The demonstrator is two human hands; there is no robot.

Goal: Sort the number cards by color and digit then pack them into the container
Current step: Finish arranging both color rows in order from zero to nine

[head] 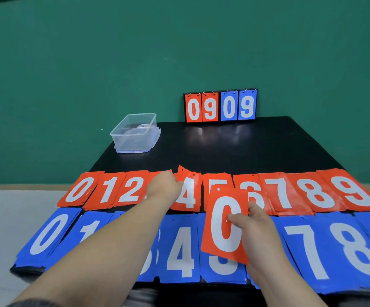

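Fingers of your right hand were pinched on the red 0 card over the red 5 pile — I'd have landed it square on the red 0 pile, far left. Left hand at the red 4 pile — grip unclear.

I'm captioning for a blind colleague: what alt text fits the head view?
A person's right hand holds a red 0 card above two rows of sorted number cards on a black table, red behind blue, while the left hand reaches the red 4 pile. A clear container and a 0909 scoreboard stand behind.
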